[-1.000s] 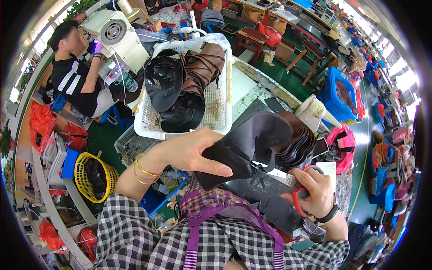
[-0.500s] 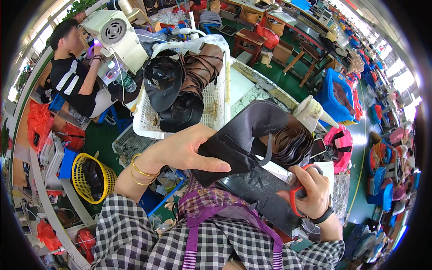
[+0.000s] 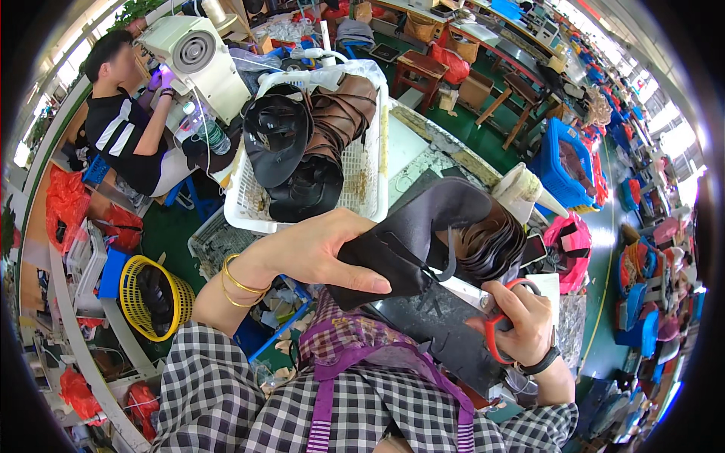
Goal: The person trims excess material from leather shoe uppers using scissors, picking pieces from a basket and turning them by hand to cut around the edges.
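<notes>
My left hand (image 3: 328, 253) grips a dark leather piece (image 3: 396, 253) by its near edge, thumb on top and fingers beneath. The piece curves up and away to the right, and a narrow curled strip (image 3: 451, 260) stands off its right edge. Scissors (image 3: 464, 290) with red handles are in my right hand (image 3: 521, 321), fingers through the loops. Their blades point left and reach the leather's edge beside the strip. Under the work lies a dark board (image 3: 438, 336) with small dark scraps on it. A stack of brown leather pieces (image 3: 495, 238) stands just behind the scissors.
Beyond my left hand, a white plastic basket (image 3: 383, 170) holds rolled black and brown leather pieces (image 3: 340, 113). A phone (image 3: 535, 249) and a pink bag (image 3: 568, 253) are at the right. A co-worker (image 3: 124, 128) sits by a white machine (image 3: 192, 57). A yellow basket (image 3: 181, 306) stands lower left.
The leather's far flap has dipped and bent over a little. My left hand has shifted slightly right with it. The scissors stay at nearly the same place by the edge.
</notes>
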Demonstrator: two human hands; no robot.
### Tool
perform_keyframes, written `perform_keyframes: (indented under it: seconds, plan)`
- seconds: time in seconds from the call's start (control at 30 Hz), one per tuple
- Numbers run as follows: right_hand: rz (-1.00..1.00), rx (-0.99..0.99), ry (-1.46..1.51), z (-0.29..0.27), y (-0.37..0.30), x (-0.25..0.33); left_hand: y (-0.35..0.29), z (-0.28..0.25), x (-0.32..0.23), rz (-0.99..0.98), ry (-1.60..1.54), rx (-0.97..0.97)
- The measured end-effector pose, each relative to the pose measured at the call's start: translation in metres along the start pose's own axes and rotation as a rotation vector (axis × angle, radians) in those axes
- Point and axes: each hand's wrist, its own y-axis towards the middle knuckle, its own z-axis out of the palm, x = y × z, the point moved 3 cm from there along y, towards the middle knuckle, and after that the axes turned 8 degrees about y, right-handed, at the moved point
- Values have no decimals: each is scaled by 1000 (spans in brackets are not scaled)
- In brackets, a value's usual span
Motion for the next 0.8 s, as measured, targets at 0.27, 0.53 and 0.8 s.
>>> perform_keyframes:
  seconds: [0.27,0.53,0.8]
  plan:
    - [-31,-76,-203,2,3,3,6,5,1,-42,-22,14]
    - [-10,-57,-84,10,14,-6,14,8,-2,-148,23,51]
    - [-20,-73,-23,18,17,-19,32,19,-2,-216,42,74]
